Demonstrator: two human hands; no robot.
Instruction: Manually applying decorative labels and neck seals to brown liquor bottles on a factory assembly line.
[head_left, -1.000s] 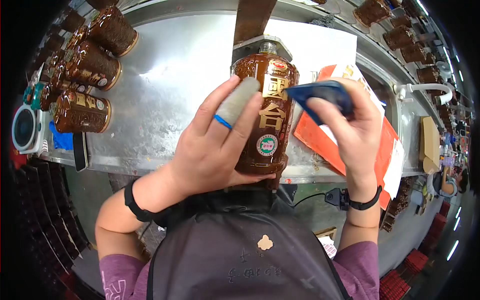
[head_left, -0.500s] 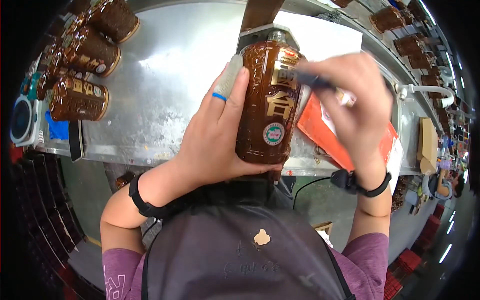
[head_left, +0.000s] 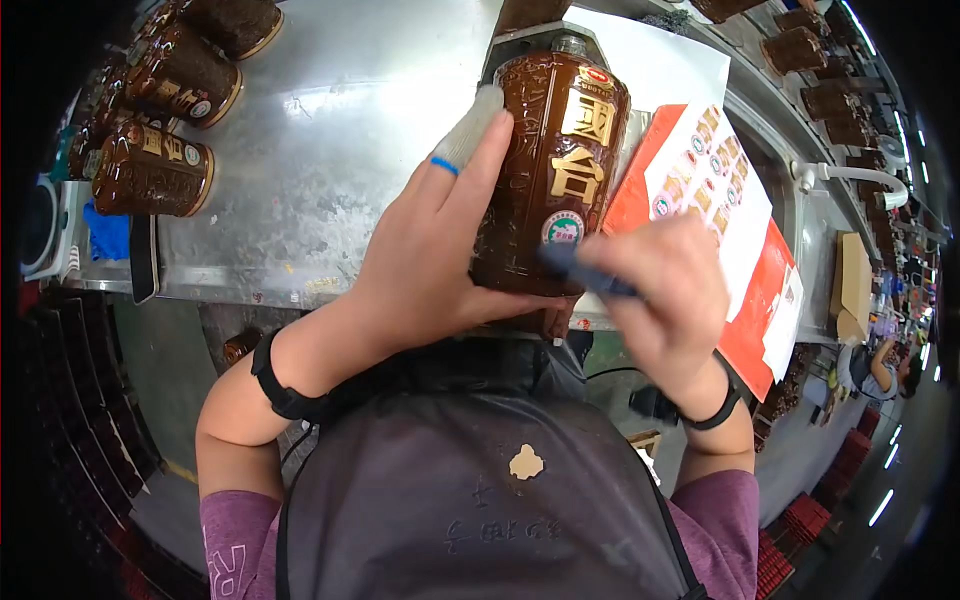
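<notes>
The brown bottle [head_left: 550,170] with raised gold characters and a small round label is held above the near edge of the metal bench [head_left: 330,170], its neck pointing away from the person. In the head view, the left hand [head_left: 440,260] wraps around the bottle's left side; one fingertip wears a white cot with a blue rim. The right hand [head_left: 660,290] is blurred, closed on a dark blue cloth [head_left: 580,272] that touches the bottle's lower front, just below the round label. Both wrists carry black bands. Just right of the bottle a red sheet of round stickers [head_left: 700,175] lies on white paper [head_left: 660,60]. At the far left of the bench, several similar brown bottles [head_left: 150,170] lie on their sides, well apart from the hands. A blue rag [head_left: 105,235] lies at the bench's left end. The person wears a dark apron [head_left: 480,490] over purple sleeves.
</notes>
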